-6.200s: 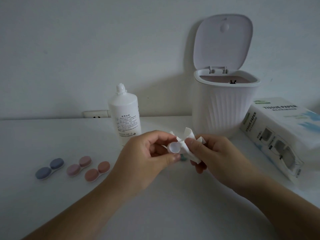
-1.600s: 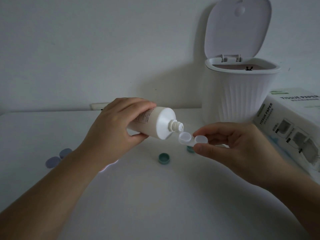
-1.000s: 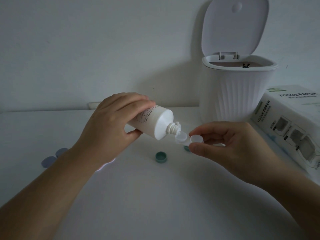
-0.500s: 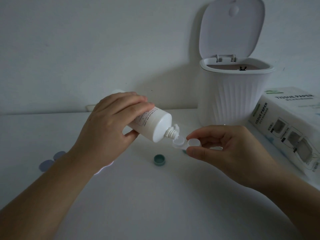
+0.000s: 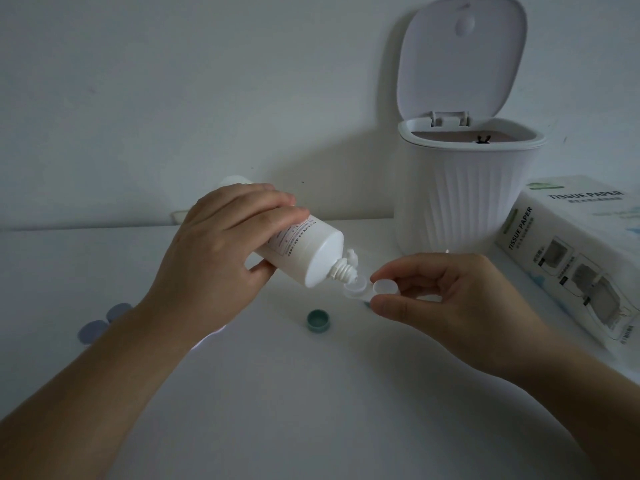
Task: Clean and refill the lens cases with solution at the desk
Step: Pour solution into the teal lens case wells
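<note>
My left hand (image 5: 221, 244) grips the white solution bottle (image 5: 308, 251), tipped down to the right, its nozzle over the left well of a white open lens case (image 5: 367, 289). My right hand (image 5: 446, 299) pinches that case at its right well, above the desk. A teal cap (image 5: 318, 319) lies open side up on the desk below the bottle. A second teal cap is mostly hidden under the case. A blue-grey lens case (image 5: 100, 323) lies at the far left, partly behind my left forearm. A pale edge of another case peeks out under my left wrist.
A white ribbed bin (image 5: 464, 195) with its lid up stands at the back right. A tissue paper pack (image 5: 575, 254) lies at the right edge. A wall socket sits behind my left hand. The white desk (image 5: 311, 410) stretches to the near edge.
Six seconds ago both hands wiped the case with a tissue and the bottle stood upright. Since then my left hand has held the tipped bottle, its nozzle edging down to the case's left well.
</note>
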A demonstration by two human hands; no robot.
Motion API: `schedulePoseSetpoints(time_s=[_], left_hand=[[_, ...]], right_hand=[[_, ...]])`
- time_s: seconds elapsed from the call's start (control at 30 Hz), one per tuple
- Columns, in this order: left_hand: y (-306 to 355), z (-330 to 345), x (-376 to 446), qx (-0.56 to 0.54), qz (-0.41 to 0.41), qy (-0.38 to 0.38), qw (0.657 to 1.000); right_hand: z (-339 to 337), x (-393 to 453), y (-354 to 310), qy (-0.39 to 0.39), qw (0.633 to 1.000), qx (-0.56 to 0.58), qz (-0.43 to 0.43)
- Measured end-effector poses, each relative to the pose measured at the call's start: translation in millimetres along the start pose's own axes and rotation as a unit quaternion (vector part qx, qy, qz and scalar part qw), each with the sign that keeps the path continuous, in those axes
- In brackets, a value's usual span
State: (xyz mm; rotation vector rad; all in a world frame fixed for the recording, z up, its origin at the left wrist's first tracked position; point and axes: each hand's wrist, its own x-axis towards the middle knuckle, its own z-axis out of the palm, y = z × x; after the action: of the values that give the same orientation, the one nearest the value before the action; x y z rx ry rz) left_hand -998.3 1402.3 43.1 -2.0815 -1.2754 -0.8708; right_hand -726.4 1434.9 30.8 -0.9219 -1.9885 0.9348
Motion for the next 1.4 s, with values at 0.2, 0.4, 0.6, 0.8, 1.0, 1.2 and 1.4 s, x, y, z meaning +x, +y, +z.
schedulePoseSetpoints(time_s=[0.2, 0.4, 0.6, 0.8, 1.0, 1.2, 1.4], left_hand=[[-0.4, 0.7, 0.0, 0.004, -0.004, 0.01, 1.0], [1.2, 1.1, 0.5, 0.008, 0.002, 0.02, 1.0], [2.2, -0.2, 1.4, 0.016, 0.003, 0.027, 1.0], [3.2, -0.2, 1.6, 0.014, 0.012, 0.024, 1.0], [4.2, -1.8, 1.8, 0.014, 0.012, 0.021, 1.0], [5.1, -2.7, 2.5, 0.015, 0.007, 0.026, 1.0], [5.7, -2.1, 2.1, 0.01, -0.002, 0.025, 1.0]], right_hand=[[0.1, 0.0, -1.1, -0.002, 1.0, -0.001, -0.005], [0.6, -0.2, -0.6, -0.005, 1.0, 0.005, -0.002], [0.5, -0.2, -1.7, -0.007, 1.0, 0.007, -0.007], [1.1, -0.5, -1.7, -0.002, 1.0, 0.0, -0.011], [0.4, 0.3, -1.9, -0.002, 1.0, 0.005, -0.011], [0.8, 0.4, -1.1, -0.003, 1.0, 0.015, -0.011], [0.5, 0.5, -0.6, -0.004, 1.0, 0.008, -0.012]])
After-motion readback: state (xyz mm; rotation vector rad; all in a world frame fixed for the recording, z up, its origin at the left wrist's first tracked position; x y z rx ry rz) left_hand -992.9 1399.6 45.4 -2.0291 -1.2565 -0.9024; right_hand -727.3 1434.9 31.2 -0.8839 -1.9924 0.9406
